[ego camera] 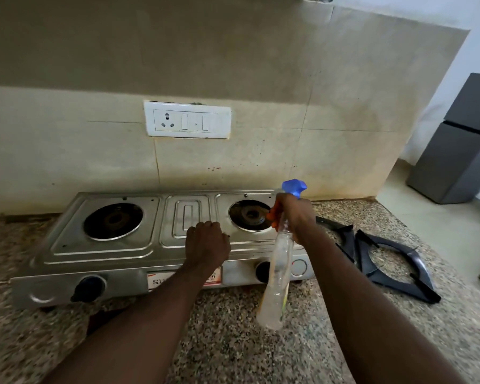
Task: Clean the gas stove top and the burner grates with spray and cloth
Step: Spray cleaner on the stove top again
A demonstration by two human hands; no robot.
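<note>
A steel two-burner gas stove (108, 253) stands on the granite counter with both grates off. The left burner (113, 220) and the right burner (250, 214) lie bare. My right hand (294, 214) grips the neck of a clear spray bottle (279, 278) with a blue nozzle (294, 187). It holds the bottle tilted over the stove's right front, nozzle up by the right burner. My left hand (207, 242) rests on the stove's middle panel with its fingers curled under, and no cloth shows in it. Two black burner grates (394, 261) lie on the counter right of the stove.
A white socket and switch plate (187, 120) is on the tiled wall behind the stove. Two black knobs (88, 288) sit on the stove's front. A grey refrigerator (460, 145) stands at the far right, past the counter's end. Speckled counter (227, 336) runs in front of the stove.
</note>
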